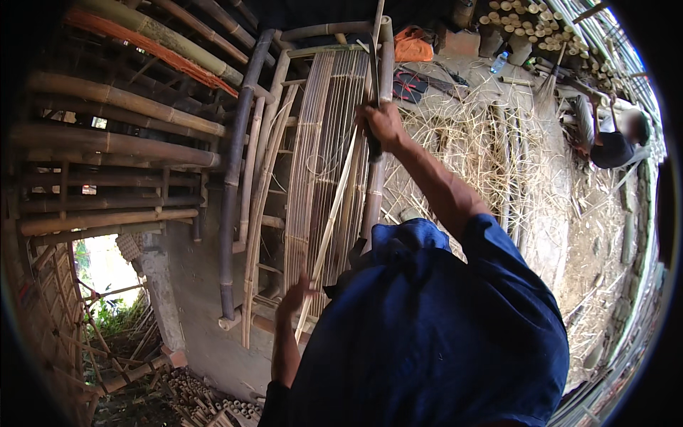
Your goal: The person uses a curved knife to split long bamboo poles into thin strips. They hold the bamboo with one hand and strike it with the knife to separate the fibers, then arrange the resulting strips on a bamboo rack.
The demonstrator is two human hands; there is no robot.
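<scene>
My right hand [384, 124] is raised and closed around the handle of a dark long-bladed knife [373, 67], whose blade points up along an upright bamboo pole [375, 199]. A thin pale bamboo strip [334, 213] peels off the pole and slants down to the left. My left hand [295, 295] pinches this strip near its lower end. My blue shirt [427, 334] fills the lower middle and hides the pole's foot.
A panel of bamboo slats [316, 156] leans behind the pole, with dark poles [231, 192] and a bamboo rack [107, 142] to the left. Shavings [484, 142] cover the ground on the right. Another person [612, 146] crouches at the far right near stacked cut bamboo [523, 21].
</scene>
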